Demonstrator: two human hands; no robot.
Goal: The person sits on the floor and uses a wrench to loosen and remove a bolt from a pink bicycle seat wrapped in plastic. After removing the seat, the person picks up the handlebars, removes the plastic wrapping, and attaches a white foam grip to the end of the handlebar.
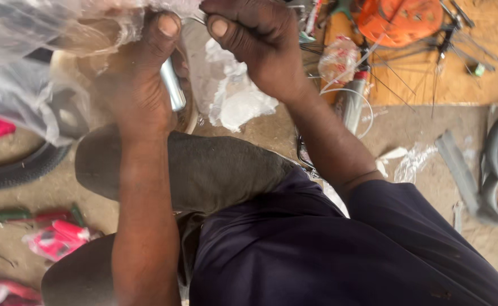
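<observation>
Head view, steeply down (close).

We saw a bare, dusty concrete floor (pixel 260 133) in flat daylight, with a wooden board (pixel 430 85) lying at the upper right, a black tyre (pixel 16 170) at the left and scattered plastic scraps (pixel 408 161)

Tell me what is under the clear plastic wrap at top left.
Under the clear plastic wrap, part of a black tyre shows on the ground. The left hand grips a shiny metal tube; the rest is hidden.
</observation>
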